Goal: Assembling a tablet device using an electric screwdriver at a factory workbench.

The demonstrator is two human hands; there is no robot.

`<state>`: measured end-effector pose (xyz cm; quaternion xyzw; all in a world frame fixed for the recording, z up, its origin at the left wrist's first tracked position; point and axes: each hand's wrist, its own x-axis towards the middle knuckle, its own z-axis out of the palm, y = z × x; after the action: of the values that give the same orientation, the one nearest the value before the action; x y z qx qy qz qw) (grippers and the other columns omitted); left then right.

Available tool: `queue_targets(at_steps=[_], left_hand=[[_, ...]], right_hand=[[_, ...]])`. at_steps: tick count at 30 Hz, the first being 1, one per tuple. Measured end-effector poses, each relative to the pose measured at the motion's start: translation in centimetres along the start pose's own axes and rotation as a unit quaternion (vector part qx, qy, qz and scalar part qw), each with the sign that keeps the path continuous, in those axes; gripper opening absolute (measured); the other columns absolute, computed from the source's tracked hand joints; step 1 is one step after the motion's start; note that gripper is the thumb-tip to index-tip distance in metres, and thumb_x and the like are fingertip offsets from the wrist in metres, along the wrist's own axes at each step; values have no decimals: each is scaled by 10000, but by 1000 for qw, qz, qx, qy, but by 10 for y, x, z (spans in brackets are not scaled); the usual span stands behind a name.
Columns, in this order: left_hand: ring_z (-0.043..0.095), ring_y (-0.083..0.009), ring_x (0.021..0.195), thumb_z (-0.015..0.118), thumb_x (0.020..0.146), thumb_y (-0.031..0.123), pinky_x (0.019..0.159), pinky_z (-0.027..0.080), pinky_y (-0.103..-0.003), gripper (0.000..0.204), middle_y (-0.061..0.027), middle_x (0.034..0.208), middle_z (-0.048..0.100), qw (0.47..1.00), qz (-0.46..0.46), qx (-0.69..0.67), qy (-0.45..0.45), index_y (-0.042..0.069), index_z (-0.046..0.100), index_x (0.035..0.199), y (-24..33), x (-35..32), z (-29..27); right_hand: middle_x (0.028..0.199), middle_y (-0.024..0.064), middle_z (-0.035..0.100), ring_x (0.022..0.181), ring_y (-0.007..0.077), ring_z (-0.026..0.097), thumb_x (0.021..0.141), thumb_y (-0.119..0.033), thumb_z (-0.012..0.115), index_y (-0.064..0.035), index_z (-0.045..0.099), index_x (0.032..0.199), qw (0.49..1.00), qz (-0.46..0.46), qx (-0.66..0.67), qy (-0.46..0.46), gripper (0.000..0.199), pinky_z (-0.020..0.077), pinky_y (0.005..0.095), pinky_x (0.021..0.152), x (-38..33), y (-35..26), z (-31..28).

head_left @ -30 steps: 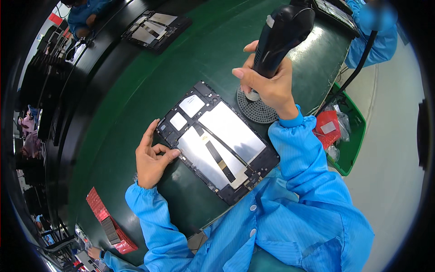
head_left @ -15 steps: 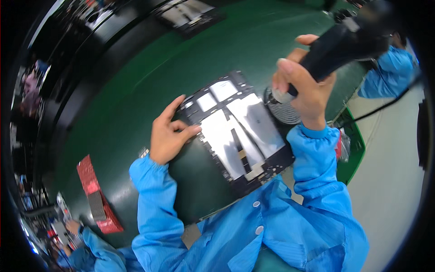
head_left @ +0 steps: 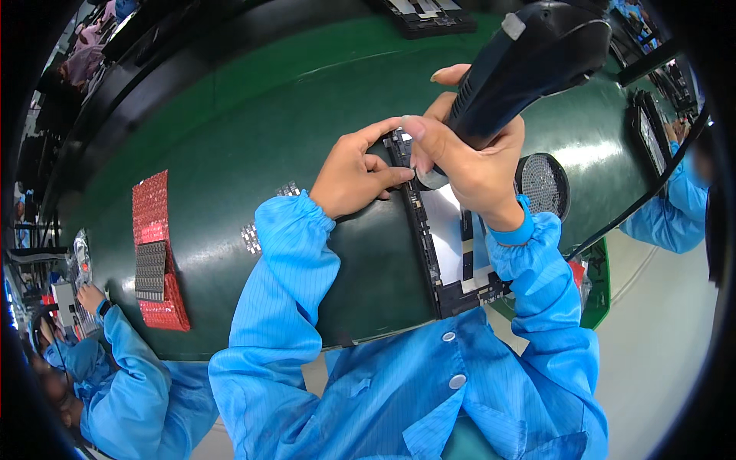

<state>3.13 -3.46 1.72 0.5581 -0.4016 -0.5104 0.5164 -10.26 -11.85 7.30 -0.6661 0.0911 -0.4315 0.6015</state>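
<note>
Black and bulky, a handheld power tool (head_left: 529, 57) sits wrapped in the right hand (head_left: 471, 165), its nose tilted down onto the top corner of an opened tablet chassis (head_left: 448, 238) lying on the green belt (head_left: 230, 138). The left hand (head_left: 354, 172) pinches that edge, fingers bent, seemingly steadying it. Both hands hide the contact point. A round mesh disc (head_left: 543, 184) lies just beside the chassis; a red tray (head_left: 157, 253) is well apart; a co-worker's blue sleeve (head_left: 130, 376) shows lower left.

Green table (head_left: 253, 100), black power tool (head_left: 529, 57), bright blue sleeves (head_left: 284, 284), red tray (head_left: 157, 253), black-and-silver device frame (head_left: 448, 253).
</note>
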Motion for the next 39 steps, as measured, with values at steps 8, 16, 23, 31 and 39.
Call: queue_targets(at_steps=[8, 16, 23, 31, 39], left_hand=[[597, -75, 651, 692, 772, -4, 517, 504, -228, 660, -86, 913, 640, 1000, 9, 7, 2, 29, 406, 1366, 0, 0, 1], [603, -90, 645, 686, 768, -10, 521, 498, -225, 689, -100, 865, 649, 1000, 18, 19, -14, -28, 358, 1373, -7, 4, -2], [598, -83, 646, 639, 778, -34, 525, 497, -227, 661, -77, 827, 640, 995, 93, 11, -14, -20, 359, 1377, -27, 12, -6], [584, -71, 638, 618, 779, -44, 542, 493, -225, 661, -66, 841, 624, 998, 63, 2, -17, 1, 360, 1385, -21, 9, -3], [617, -296, 919, 714, 644, 38, 822, 494, -417, 373, -134, 1070, 625, 821, 386, 373, 194, 47, 644, 1010, -4, -23, 36]], right_hand=[[636, 63, 581, 508, 113, 557, 790, 50, 679, 56, 440, 1152, 1000, 1, 5, -7, 433, 449, 245, 487, 0, 6, 2], [648, 63, 586, 513, 105, 554, 789, 55, 670, 41, 451, 1113, 997, -51, -44, -33, 391, 446, 237, 483, -4, 9, 3], [634, 69, 577, 518, 92, 549, 782, 62, 674, 31, 446, 1118, 988, -104, -71, -87, 408, 430, 214, 469, -5, 11, 6], [626, 68, 574, 508, 87, 538, 770, 72, 666, 45, 431, 1130, 983, -120, -82, -110, 431, 425, 215, 466, -7, 11, 4], [620, 47, 600, 512, 104, 572, 761, 23, 697, 38, 475, 1128, 992, -95, 21, 76, 430, 456, 234, 488, 11, -21, -24]])
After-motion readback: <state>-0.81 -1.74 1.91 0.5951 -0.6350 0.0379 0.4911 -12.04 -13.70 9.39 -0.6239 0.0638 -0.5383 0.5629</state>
